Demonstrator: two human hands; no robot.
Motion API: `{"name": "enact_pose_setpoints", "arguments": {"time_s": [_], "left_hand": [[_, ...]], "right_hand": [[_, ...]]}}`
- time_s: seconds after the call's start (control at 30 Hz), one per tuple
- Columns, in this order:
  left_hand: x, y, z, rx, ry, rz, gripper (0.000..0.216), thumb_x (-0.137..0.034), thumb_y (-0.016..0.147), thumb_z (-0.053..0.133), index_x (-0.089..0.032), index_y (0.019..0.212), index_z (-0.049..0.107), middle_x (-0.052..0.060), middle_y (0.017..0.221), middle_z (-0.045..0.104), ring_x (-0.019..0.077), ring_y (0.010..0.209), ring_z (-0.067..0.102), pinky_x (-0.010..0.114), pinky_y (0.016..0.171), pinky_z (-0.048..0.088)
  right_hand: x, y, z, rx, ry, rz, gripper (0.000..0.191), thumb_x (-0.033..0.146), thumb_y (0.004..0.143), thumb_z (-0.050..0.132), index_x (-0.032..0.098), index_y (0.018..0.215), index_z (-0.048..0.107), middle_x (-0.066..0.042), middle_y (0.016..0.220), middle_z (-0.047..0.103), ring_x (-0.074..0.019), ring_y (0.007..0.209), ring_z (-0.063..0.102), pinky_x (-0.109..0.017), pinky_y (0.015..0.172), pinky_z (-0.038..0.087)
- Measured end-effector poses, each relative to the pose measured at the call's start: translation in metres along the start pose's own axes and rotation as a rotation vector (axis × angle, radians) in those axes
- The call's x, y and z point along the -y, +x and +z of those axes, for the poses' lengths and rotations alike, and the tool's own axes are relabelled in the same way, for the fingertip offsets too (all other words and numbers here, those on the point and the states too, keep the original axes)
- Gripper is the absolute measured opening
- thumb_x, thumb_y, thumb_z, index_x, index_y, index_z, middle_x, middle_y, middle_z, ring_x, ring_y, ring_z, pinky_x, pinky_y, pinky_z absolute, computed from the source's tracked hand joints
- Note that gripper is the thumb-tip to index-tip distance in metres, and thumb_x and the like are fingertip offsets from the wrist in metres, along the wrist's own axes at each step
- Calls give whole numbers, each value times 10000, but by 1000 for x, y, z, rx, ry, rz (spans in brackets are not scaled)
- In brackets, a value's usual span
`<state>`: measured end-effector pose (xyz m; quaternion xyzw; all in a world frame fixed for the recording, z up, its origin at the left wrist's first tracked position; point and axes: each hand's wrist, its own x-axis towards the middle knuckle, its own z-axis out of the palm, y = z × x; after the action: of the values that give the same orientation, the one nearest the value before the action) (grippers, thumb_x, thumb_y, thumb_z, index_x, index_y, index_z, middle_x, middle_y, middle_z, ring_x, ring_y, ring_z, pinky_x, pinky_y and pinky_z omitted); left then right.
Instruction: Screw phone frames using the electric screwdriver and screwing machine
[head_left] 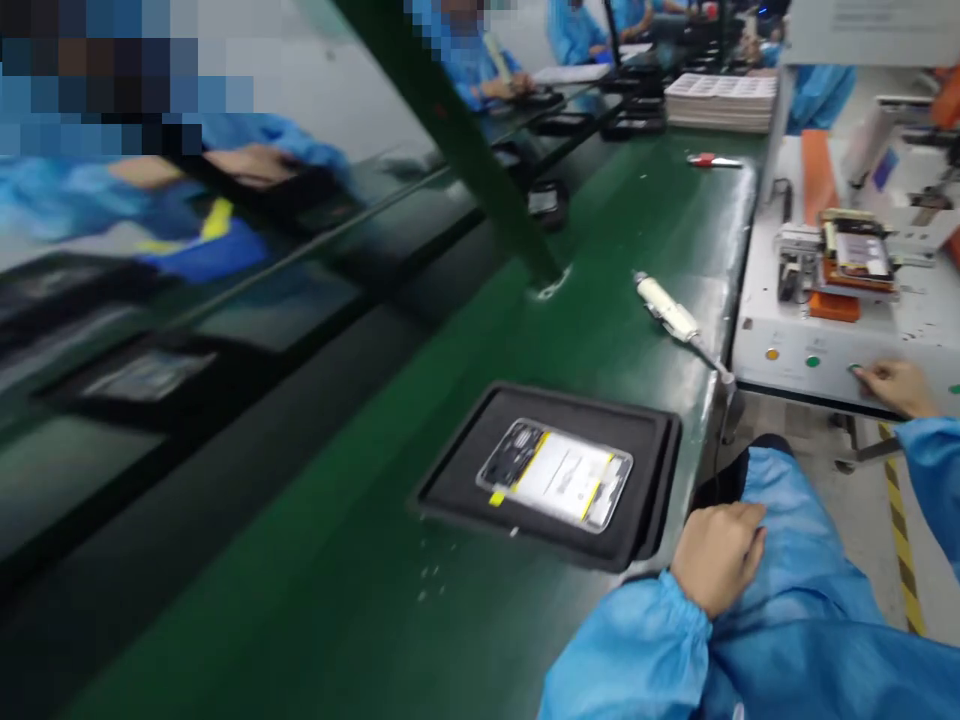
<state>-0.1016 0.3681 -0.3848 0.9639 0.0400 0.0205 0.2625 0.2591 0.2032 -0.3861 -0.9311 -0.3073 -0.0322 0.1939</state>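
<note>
My left hand [720, 555] rests on my blue-clad thigh beside the bench edge, its fingers curled together with nothing visible in them. At the right, my right hand [896, 388] is at the front panel of a white machine [761, 345]; a fingertip touches a green button [854, 370] while the other fingers are curled in. On the machine, a fixture [829, 280] carries an opened phone [862, 255]. Left of my left hand, a black foam tray [457, 500] lies on the bench, bearing an opened phone [566, 475] with a white battery and yellow tabs.
A white electric screwdriver [667, 308] lies on the green bench [360, 600] near its right edge. Farther back are a red-handled tool [712, 160] and stacked white trays [720, 105]. A slanting green post [480, 180] rises from the bench. Co-workers sit across a line of trays.
</note>
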Motion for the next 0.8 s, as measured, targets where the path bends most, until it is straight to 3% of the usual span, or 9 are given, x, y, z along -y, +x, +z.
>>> {"name": "enact_pose_setpoints", "arguments": {"time_s": [0.17, 0.3, 0.43, 0.5, 0.57, 0.67, 0.8], "left_hand": [[-5, 7, -6, 65, 57, 2, 236, -295, 953, 458, -199, 1082, 632, 53, 1028, 725, 223, 934, 697, 336, 768, 559], [-5, 13, -8, 73, 89, -6, 239, -292, 960, 430, -191, 1043, 630, 55, 1023, 724, 243, 932, 698, 352, 716, 550], [-5, 18, -8, 67, 106, -13, 232, -292, 955, 437, -199, 1035, 634, 59, 1037, 724, 237, 954, 694, 336, 724, 537], [-5, 19, -7, 46, 107, -14, 216, -286, 946, 453, -206, 1008, 644, 58, 1032, 725, 230, 957, 693, 323, 728, 530], [-5, 19, -7, 26, 111, -15, 195, -282, 933, 478, -208, 969, 655, 59, 1017, 728, 229, 941, 695, 320, 719, 525], [-6, 18, -5, 3, 127, -13, 183, -286, 920, 502, -201, 917, 664, 59, 985, 732, 236, 921, 697, 322, 688, 518], [-6, 18, -3, -6, 175, -10, 179, -298, 903, 535, -186, 883, 673, 57, 913, 736, 230, 863, 704, 308, 624, 503]], "right_hand": [[12, 7, 4, -203, -198, -50, 421, 547, 838, 489, 254, 547, 576, -120, 512, 540, -291, 475, 529, -380, 465, 342], [81, 28, 6, -322, -196, -478, 374, 459, 902, 449, 184, 851, 696, -125, 725, 673, -284, 660, 639, -373, 587, 473], [173, 69, 12, -239, -333, -830, 378, 325, 930, 453, 117, 1201, 614, -163, 1071, 685, -268, 886, 659, -328, 670, 527], [211, 92, 15, -177, -484, -997, 455, 211, 902, 460, 127, 1348, 499, -190, 1354, 541, -291, 1033, 618, -339, 677, 546], [241, 112, 19, -124, -622, -1170, 566, 100, 856, 444, 137, 1420, 406, -207, 1507, 357, -319, 1150, 552, -365, 684, 563], [272, 135, 27, -111, -732, -1405, 582, 37, 871, 357, 141, 1443, 366, -197, 1543, 296, -342, 1242, 476, -426, 717, 569], [301, 159, 46, -97, -720, -1652, 489, 48, 911, 326, 153, 1366, 473, -160, 1469, 433, -315, 1277, 471, -473, 851, 528]]}}
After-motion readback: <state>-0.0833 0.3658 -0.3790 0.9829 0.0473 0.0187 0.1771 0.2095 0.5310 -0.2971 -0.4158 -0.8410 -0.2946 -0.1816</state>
